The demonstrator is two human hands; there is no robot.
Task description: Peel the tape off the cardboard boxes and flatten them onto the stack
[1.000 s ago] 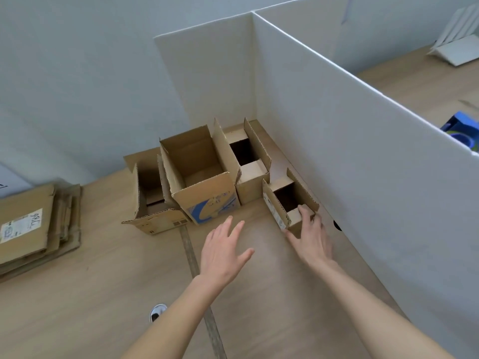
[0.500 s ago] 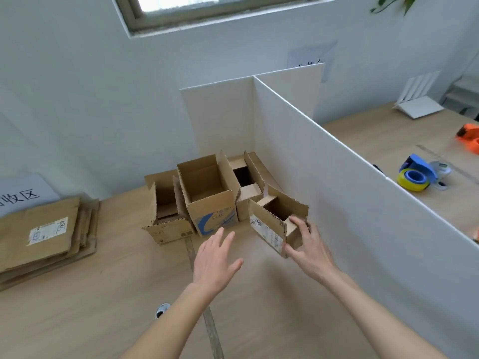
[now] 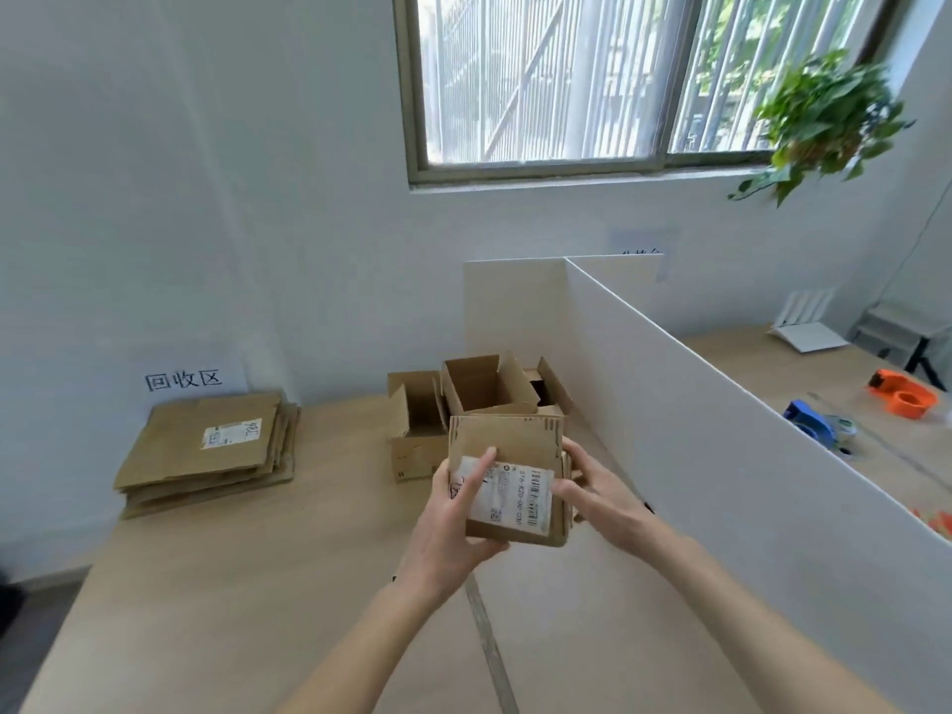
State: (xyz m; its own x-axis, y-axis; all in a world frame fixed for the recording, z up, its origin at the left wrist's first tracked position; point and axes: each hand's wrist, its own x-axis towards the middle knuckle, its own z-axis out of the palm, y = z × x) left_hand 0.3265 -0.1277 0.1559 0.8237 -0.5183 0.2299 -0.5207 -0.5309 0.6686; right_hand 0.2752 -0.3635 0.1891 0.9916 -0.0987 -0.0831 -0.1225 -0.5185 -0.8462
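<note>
**Bright daylight, soft focus, wide-angle bend**

Daylight pours through the window (image 3: 618, 74) at the top, where the panes are washed nearly white. The room is evenly bright; shadows on the tabletop (image 3: 206, 584) are faint and soft-edged. The plant (image 3: 824, 115) is smeared by motion blur. Fine print on the box label (image 3: 510, 494) is unreadable. Straight lines bow toward the frame edges.
</note>
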